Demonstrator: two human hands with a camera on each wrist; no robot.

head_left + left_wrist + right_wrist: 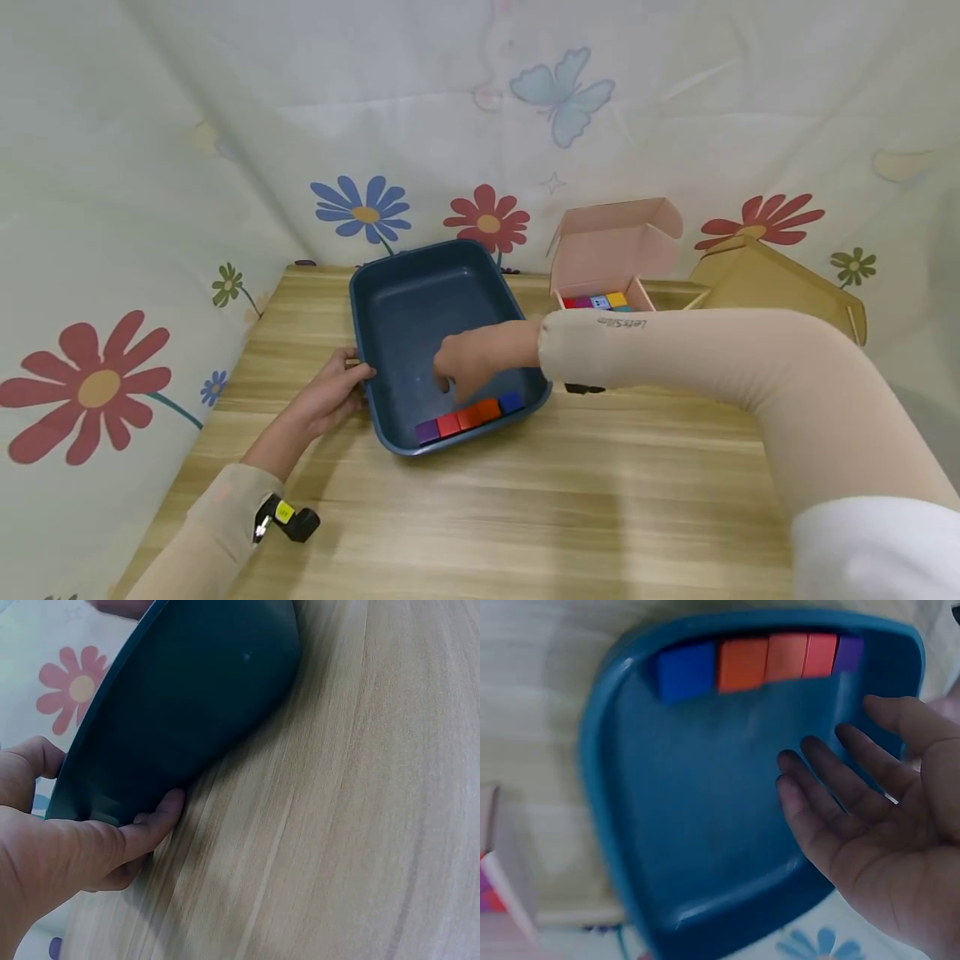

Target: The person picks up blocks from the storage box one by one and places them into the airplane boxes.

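A dark blue plastic tray (405, 321) with raised walls lies on the wooden table. Along its near wall several coloured cubes form a row: a purple cube (427, 431) at the left end, then red and orange cubes (489, 408), and a blue cube (511, 402) at the right end. My left hand (330, 396) grips the tray's left side, its thumb at the rim and fingers against the outer wall, as the left wrist view shows. Above the tray's inside hovers my right hand (877, 802), fingers loosely extended and apart, holding nothing.
Right of the tray stands an open pink cardboard box (615, 250) with several coloured cubes (600, 301) inside. Beyond it is an open yellowish box (780, 283), partly hidden by my right arm. A flower-printed curtain (420, 108) hangs behind the table (480, 517).
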